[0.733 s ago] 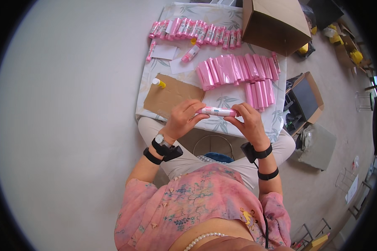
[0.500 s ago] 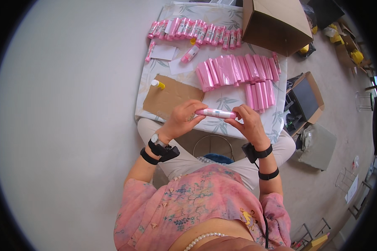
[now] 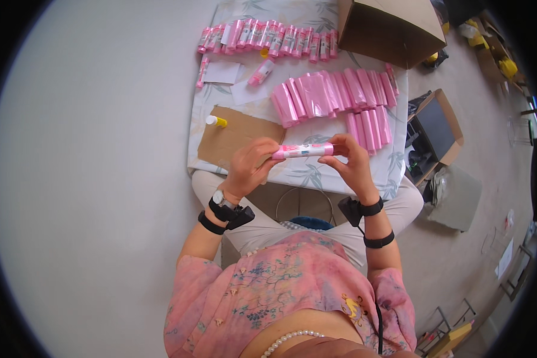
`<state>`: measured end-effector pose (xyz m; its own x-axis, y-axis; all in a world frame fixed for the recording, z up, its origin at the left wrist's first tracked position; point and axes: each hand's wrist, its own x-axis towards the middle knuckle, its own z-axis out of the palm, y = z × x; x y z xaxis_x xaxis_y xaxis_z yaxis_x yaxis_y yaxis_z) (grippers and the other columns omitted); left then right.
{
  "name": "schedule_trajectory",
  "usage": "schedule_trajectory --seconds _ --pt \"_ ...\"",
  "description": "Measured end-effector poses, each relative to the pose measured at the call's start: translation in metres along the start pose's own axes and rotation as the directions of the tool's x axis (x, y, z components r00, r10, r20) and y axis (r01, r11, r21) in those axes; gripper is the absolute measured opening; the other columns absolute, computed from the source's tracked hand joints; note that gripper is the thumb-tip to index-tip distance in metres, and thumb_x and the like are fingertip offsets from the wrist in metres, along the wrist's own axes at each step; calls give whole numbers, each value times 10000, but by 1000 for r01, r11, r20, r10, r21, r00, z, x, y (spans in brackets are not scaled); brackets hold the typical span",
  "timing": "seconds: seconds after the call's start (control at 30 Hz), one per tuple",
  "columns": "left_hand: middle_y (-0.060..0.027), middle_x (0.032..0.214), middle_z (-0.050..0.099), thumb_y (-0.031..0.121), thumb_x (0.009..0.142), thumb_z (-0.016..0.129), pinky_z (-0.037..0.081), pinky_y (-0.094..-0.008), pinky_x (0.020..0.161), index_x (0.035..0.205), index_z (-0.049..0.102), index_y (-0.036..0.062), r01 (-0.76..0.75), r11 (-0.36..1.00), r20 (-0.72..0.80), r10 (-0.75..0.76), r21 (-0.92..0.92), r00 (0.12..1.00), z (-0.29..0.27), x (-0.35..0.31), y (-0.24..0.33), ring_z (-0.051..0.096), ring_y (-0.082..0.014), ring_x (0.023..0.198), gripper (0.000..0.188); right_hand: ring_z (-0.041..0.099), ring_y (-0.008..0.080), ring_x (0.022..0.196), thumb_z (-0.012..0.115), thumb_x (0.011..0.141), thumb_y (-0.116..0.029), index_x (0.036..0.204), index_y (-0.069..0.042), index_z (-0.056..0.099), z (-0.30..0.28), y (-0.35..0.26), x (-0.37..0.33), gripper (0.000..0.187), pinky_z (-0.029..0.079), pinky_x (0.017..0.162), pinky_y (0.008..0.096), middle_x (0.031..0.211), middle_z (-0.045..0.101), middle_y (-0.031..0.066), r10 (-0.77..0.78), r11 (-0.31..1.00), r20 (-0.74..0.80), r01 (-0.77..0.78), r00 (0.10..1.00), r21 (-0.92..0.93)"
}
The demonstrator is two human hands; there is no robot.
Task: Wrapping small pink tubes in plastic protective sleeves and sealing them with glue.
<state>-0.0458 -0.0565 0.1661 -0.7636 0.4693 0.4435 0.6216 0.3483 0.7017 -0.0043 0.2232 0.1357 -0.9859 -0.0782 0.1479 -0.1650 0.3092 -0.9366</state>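
Between my two hands a pink plastic roll [image 3: 304, 150] with a printed paper label is held level above the table's near edge. My left hand [image 3: 252, 164] pinches its left end, and my right hand [image 3: 351, 161] grips the right end with thumb and fingers. Just beyond my left hand lies a brown cardboard sheet [image 3: 235, 140] with a yellow glue stick [image 3: 216, 122], white at one end, on it. Farther right are several unlabelled pink rolls [image 3: 316, 95] in a row, with a shorter group [image 3: 369, 129] in front of them.
Labelled pink rolls [image 3: 268, 37] line the far side of the table. One labelled roll [image 3: 261, 72] lies apart near white paper slips [image 3: 222, 73]. A large open cardboard box [image 3: 394, 30] occupies the far right corner. Another open box [image 3: 438, 134] sits on the floor to the right.
The pink roll has risen slightly away from me and turned, so more of its printed label shows. Both hands moved with it, keeping hold of the ends.
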Motion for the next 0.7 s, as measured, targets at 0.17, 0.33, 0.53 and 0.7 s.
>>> schedule_trajectory --seconds 0.17,0.33,0.53,0.7 --pt "-128 1117 703 -66 765 850 611 -367 828 1115 641 62 -85 992 -62 91 94 994 6 -3 -4 723 -299 979 427 718 215 1066 750 947 -29 1324 17 488 9 0 3 461 621 909 336 1189 620 117 235 702 82 -228 968 674" --pt "-110 1169 643 -95 775 830 621 -369 834 1135 620 75 -176 971 -39 184 160 982 10 0 -3 713 -297 1012 450 700 195 1049 717 983 -69 1358 18 511 18 -5 8 437 617 911 333 1223 596 104 289 661 85 -263 954 703" --pt "-120 1235 605 12 788 876 614 -356 870 1222 575 62 -58 994 -4 59 96 998 14 3 4 678 -276 1113 530 653 158 1091 722 978 -60 1343 10 546 21 3 7 412 584 938 314 1262 583 77 271 712 76 -253 960 654" --pt "-110 1233 613 90 833 876 589 -319 921 1287 583 28 278 951 73 -270 -133 960 20 4 16 653 -211 1138 544 609 143 1173 724 967 -27 1349 -5 549 20 0 6 421 552 984 301 1280 580 62 226 751 55 -211 972 626"
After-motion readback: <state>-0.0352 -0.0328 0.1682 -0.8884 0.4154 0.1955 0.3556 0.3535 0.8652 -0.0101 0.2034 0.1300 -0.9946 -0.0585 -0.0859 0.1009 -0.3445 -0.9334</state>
